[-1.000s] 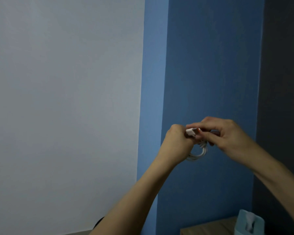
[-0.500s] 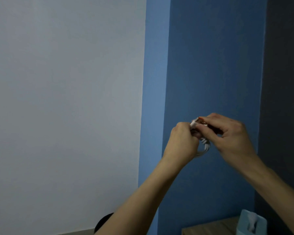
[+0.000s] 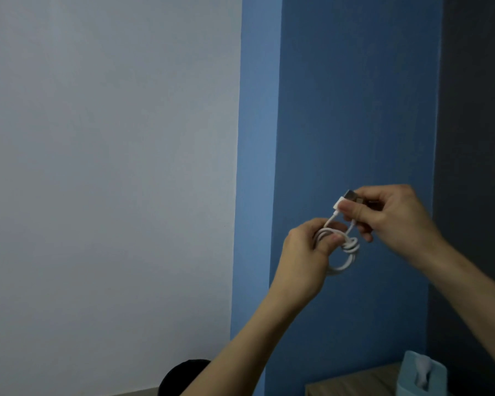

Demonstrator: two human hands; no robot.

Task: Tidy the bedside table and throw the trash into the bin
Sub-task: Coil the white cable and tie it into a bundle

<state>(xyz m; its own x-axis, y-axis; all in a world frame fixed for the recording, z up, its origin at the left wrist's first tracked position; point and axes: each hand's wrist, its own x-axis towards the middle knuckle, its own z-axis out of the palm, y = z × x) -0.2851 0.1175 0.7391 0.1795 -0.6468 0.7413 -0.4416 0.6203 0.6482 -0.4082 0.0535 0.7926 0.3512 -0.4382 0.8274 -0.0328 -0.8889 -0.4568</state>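
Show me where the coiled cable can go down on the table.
Bare wood shows on the table between the blue wall and the tissue box. The box crowds the right end; the rest is out of frame.

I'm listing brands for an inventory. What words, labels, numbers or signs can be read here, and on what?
No text can be read in this view.
The white cable gripped by the left hand and the plug pinched by the right hand show no marking.
The tissue box shows no print.
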